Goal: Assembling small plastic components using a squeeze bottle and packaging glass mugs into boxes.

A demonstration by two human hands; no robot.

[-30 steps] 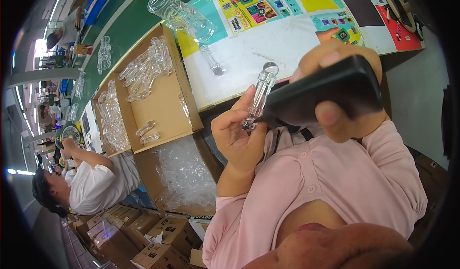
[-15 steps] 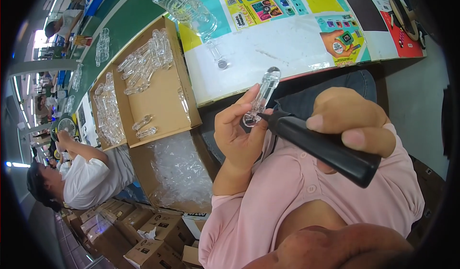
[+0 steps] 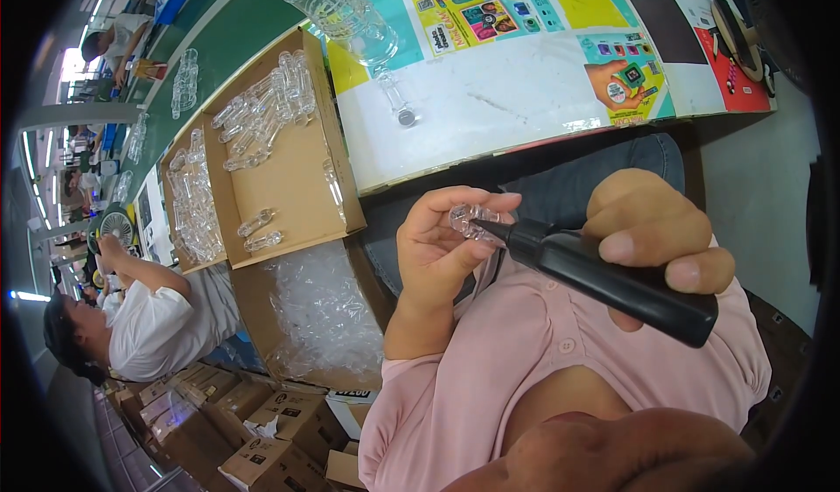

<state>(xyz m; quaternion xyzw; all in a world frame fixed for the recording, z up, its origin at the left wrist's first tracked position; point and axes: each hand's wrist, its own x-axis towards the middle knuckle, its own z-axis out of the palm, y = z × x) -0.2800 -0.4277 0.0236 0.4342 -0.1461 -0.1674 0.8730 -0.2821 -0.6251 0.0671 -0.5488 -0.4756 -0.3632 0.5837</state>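
Holding a clear tubular piece (image 3: pixel 460 218) in the left hand (image 3: pixel 437 251), right in the gap between thumb below and bent fingers above, with a round end toward the palm side. Fingers curled in pretty close, so not much of an opening there. Partly hidden by fingertips, too. Over on the other side, gripping a black squeeze bottle (image 3: pixel 621 286) in the right hand (image 3: pixel 661 229), fingers wrapped over the top, with its dark nozzle (image 3: pixel 500 230) angled left, right up at the clear piece. Can't tell from this angle whether actually touching or just beside. All in front of the pink shirt (image 3: pixel 525 343), on the near side of the desk (image 3: pixel 420 133). Up on the desk, a larger clear vessel (image 3: pixel 341 15), with another small clear piece (image 3: pixel 398 102) just beside. Further left, an open cardboard box (image 3: pixel 302 190) with loads of similar pieces (image 3: pixel 280 98) bunched toward the far end.
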